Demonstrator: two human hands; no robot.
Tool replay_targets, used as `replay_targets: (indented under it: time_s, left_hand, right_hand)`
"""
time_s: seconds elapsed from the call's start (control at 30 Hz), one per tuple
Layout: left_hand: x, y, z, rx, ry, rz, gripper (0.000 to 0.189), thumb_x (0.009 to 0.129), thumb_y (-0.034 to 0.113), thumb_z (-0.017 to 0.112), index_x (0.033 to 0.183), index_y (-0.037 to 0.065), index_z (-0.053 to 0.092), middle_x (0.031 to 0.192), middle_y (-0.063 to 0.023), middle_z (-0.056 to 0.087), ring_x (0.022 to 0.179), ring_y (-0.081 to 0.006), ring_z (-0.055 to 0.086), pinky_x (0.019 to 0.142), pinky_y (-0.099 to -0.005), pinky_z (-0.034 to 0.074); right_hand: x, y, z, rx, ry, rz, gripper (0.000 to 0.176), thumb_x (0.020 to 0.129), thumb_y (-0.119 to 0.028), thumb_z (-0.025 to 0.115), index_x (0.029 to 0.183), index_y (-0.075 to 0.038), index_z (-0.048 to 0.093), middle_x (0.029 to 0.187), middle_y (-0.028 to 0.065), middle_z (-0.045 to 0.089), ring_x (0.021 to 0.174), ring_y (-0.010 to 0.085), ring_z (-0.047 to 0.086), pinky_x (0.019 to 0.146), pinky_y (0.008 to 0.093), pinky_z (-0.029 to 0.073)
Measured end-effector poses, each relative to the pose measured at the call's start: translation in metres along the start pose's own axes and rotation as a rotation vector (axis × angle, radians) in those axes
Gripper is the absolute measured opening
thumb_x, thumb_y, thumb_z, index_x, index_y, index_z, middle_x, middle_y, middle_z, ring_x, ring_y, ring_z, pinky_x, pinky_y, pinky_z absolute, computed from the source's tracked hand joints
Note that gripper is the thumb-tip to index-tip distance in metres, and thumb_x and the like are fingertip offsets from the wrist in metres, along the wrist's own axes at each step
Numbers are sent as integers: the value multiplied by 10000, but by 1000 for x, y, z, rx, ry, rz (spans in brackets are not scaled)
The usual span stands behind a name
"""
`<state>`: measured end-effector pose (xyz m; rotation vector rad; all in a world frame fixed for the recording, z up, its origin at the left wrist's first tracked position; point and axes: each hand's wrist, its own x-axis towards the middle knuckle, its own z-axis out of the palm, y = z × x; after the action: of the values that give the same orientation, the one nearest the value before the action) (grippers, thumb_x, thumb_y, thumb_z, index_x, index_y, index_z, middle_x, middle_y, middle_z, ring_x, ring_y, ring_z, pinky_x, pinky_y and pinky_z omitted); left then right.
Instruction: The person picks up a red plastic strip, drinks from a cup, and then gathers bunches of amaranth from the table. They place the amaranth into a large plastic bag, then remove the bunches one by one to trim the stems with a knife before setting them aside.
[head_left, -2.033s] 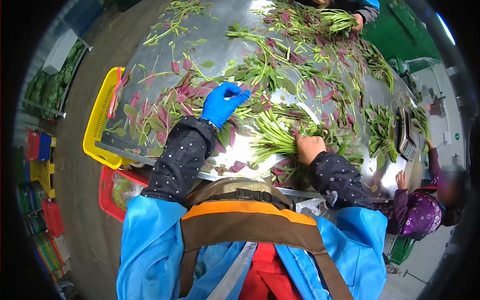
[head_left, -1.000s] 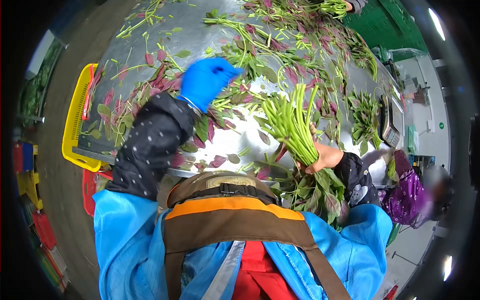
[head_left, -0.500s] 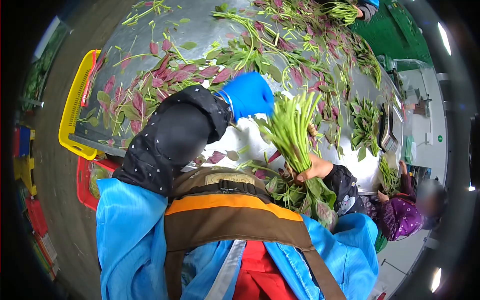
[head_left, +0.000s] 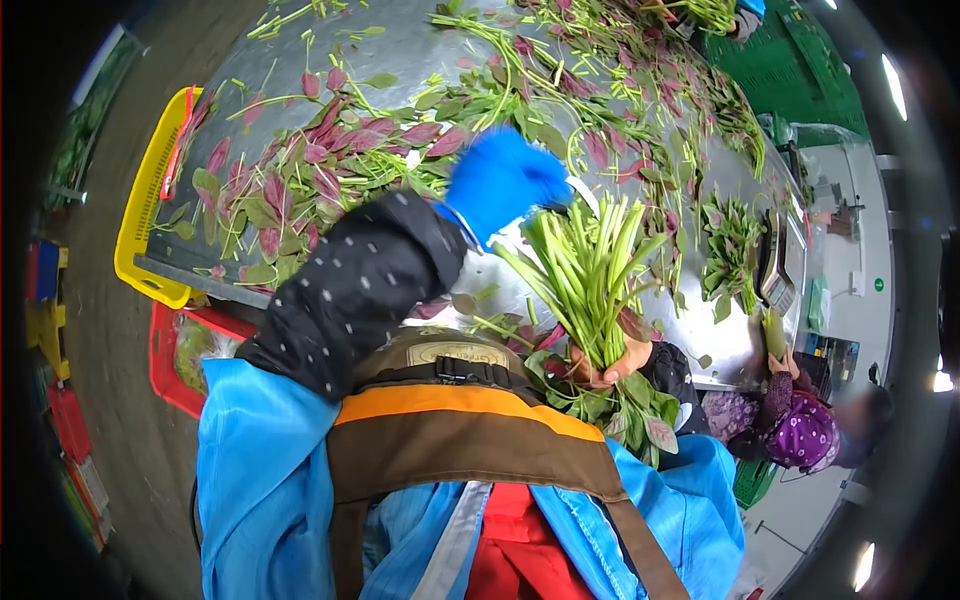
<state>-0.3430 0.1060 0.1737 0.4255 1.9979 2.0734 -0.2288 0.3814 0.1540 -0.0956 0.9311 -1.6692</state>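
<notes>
My bare right hand (head_left: 612, 364) grips a bunch of leafy greens (head_left: 588, 276) upside down, cut stems fanned upward and leaves hanging toward my apron. My left hand (head_left: 503, 180), in a blue glove, hovers at the stem tips of the bunch, just above the steel table (head_left: 420, 60). The glove's fingers are curled and blurred; I cannot make out anything in them. Loose red and green amaranth leaves (head_left: 300, 180) lie scattered over the table in front of me.
A yellow crate (head_left: 150, 200) sits at the table's left edge, a red crate (head_left: 175, 360) below it. A scale (head_left: 778, 265) stands at the right. A person in purple (head_left: 795, 425) works there; another person's hand (head_left: 740, 22) handles greens at the far end.
My right hand lifted the bunch off the table and turned it stems-up near my chest. My gloved left hand rose from the leaf pile and came to the stem tips.
</notes>
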Motion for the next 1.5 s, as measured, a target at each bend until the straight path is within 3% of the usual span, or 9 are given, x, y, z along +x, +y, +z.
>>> replay_targets:
  time_s: [0.4,0.53,0.63,0.8,0.93,1.1,1.33,1.43,1.5]
  left_hand:
    - [-9,15,37,733,-204,854,284,727,218,665,1010,234,672,1217,-39,566,1247,-241,436,1058,-529,219]
    - [-4,7,40,756,-347,805,156,696,232,670,838,187,717,970,-19,660,1143,-215,538,1029,-491,316]
    - [14,9,8,235,-83,244,153,750,252,669,855,153,719,798,-40,672,936,-221,629,823,-380,471]
    - [8,10,-49,601,326,111,198,750,132,719,941,80,708,996,-99,668,852,-208,617,783,-346,482]
    - [-12,-13,-48,1088,593,555,331,777,201,710,1090,113,647,1106,-95,638,954,-213,626,856,-335,476]
    - [-52,-12,6,311,-314,-365,363,767,241,739,1077,73,651,992,-95,661,863,-189,631,771,-298,502]
    - [-45,-11,40,-314,-306,-372,84,780,108,681,789,26,697,665,-41,643,525,-98,584,483,-241,473]
    - [-13,-40,-37,6,66,-111,142,734,157,711,864,100,725,694,-98,662,603,-174,633,568,-296,514]
    - [-6,-28,-80,1159,181,-17,293,702,233,755,975,138,705,881,-148,669,830,-269,645,762,-372,509]
  right_hand:
    - [4,-3,-5,-140,-103,114,762,714,-262,783,1263,-10,320,724,63,562,614,145,525,576,271,423]
    - [9,-9,9,-146,-81,80,661,710,-273,772,1181,24,415,726,58,549,634,134,511,575,271,420]
    - [2,-3,3,-139,-76,92,631,704,-252,770,1156,37,437,710,58,539,611,130,486,554,275,410]
    - [-8,4,-5,15,-108,14,578,723,-169,751,1153,35,422,687,71,533,582,141,472,523,283,392]
    - [-12,18,-19,216,-174,-103,571,706,-55,718,1175,30,403,691,95,527,573,154,460,505,289,369]
    - [-16,16,-22,209,-164,-89,562,699,-69,725,1164,26,423,709,106,522,583,159,461,533,299,385]
    - [-11,9,-7,189,-115,-55,512,707,-125,734,1090,39,437,706,93,520,591,156,470,542,297,392]
    - [-16,17,-9,192,-118,-75,527,718,-113,723,1126,44,429,705,87,523,593,162,474,542,300,393]
    - [-17,14,-6,189,-109,-53,540,721,-111,722,1146,41,426,704,86,525,594,164,475,542,302,394]
